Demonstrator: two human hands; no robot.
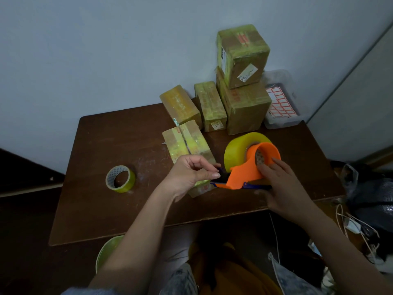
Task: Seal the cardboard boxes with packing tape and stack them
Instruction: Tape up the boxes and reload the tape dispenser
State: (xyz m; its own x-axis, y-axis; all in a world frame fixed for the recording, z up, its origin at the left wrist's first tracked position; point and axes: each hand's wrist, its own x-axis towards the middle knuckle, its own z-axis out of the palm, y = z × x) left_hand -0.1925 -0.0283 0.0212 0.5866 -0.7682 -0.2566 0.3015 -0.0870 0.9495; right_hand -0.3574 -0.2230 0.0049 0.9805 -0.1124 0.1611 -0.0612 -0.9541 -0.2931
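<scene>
An orange tape dispenser (246, 171) carrying a large yellowish tape roll (238, 150) hovers over the table's near right part. My right hand (280, 184) grips its handle and frame. My left hand (191, 173) pinches at the dispenser's front end, where the tape tip lies; the tape itself is too faint to make out. Under my left hand lies a tape-wrapped cardboard box (187, 143) with its seam up. At the back, a box (242, 54) is stacked on a bigger box (244, 107). Two more boxes (180, 105) (210, 105) lie beside them.
A small tape roll (120, 178) lies on the brown table (127, 209) at the left. A clear tub (285, 122) with red-bordered label sheets (278, 103) stands at the back right. Bags and cables (361, 209) clutter the floor at right. Another tape roll (106, 250) shows below the table's front edge.
</scene>
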